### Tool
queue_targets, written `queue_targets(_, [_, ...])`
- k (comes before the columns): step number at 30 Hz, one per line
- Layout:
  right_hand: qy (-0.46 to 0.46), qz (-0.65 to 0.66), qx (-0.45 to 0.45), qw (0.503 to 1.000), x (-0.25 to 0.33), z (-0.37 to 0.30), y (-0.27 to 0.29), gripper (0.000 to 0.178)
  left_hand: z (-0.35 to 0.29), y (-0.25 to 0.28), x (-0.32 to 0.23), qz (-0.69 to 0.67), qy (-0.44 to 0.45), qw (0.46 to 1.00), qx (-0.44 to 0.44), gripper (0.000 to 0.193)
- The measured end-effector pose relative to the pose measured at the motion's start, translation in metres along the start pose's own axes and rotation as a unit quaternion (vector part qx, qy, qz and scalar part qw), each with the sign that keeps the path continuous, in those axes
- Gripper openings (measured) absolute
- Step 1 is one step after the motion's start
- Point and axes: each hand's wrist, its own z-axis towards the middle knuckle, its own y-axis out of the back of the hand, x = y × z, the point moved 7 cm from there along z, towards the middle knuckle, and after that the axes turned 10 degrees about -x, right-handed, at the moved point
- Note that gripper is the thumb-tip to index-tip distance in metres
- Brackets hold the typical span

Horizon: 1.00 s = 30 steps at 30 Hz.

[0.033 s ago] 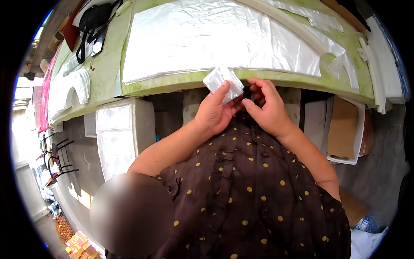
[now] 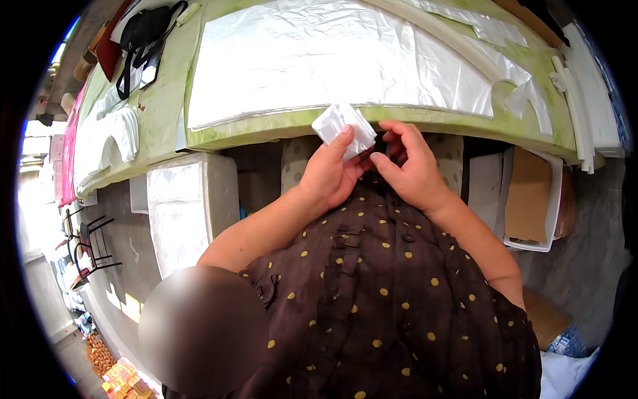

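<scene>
My left hand (image 2: 330,169) grips a small folded bundle of white plastic film (image 2: 345,126), thumb on top and fingers underneath. The bundle is held just in front of the table's near edge. To its right is my right hand (image 2: 413,166), with nothing visible in it. Its thumb and index finger are apart and the other fingers curl loosely, their tips partly hidden. Beyond the hands, large flat white plastic sheets (image 2: 286,66) lie stacked on a table with a green cover (image 2: 249,133).
A long pale roll or tube (image 2: 452,40) rests across the sheets. Left on the table are a black bag (image 2: 146,30) and white plastic pieces (image 2: 116,136). A plastic-wrapped white block (image 2: 189,206) stands below left. A white bin with cardboard (image 2: 528,196) stands below right.
</scene>
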Motion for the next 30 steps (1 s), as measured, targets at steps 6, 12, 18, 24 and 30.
queue_targets(6, [0.088,-0.028,0.009,0.996,0.007,0.001,-0.013,0.03,-0.002,-0.003,0.004,0.021,-0.038,0.998,0.047,0.039])
queue_targets(12, [0.018,0.056,-0.001,0.998,0.0,-0.004,-0.019,0.017,-0.002,0.007,0.005,0.022,-0.054,0.997,0.041,0.04])
queue_targets(18, [-0.057,0.124,0.002,0.991,-0.026,-0.008,-0.023,0.009,-0.005,0.011,0.01,0.026,-0.021,0.999,0.02,0.037])
queue_targets(24, [-0.125,0.117,0.061,0.983,-0.035,-0.015,-0.023,0.013,-0.004,0.008,-0.013,-0.017,-0.024,0.999,-0.021,0.034])
queue_targets(30, [-0.152,0.24,0.054,0.957,-0.044,-0.013,-0.034,0.03,-0.003,0.006,-0.016,0.019,-0.028,0.999,-0.039,0.033])
